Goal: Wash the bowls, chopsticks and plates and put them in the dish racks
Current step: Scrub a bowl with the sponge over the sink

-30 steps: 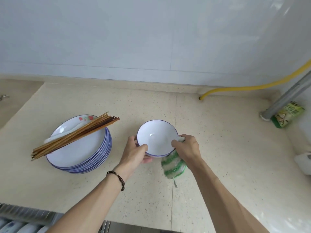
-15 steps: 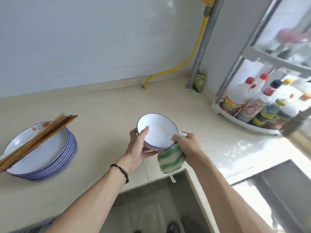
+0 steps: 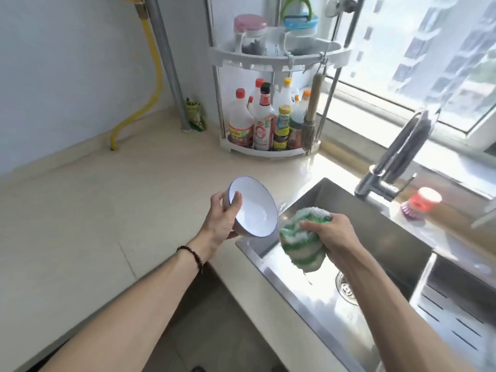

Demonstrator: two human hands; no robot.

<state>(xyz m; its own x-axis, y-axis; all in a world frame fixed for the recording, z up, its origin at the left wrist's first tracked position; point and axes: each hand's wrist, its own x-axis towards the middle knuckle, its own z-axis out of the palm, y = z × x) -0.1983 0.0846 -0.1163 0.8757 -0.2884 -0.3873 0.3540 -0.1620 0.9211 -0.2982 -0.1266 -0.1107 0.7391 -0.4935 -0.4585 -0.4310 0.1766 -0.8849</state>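
head view, down over sink

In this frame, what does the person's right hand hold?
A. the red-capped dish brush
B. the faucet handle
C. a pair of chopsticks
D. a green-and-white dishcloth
D: the right hand grips the green-and-white dishcloth over the sink, while the left hand holds the bowl tilted beside it.

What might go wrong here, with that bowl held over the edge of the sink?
The left hand grips the white bowl one-handed by its rim, tilted; it might slip and chip against the steel sink. The right hand holds a green-and-white cloth hanging down, which could drip over the counter.
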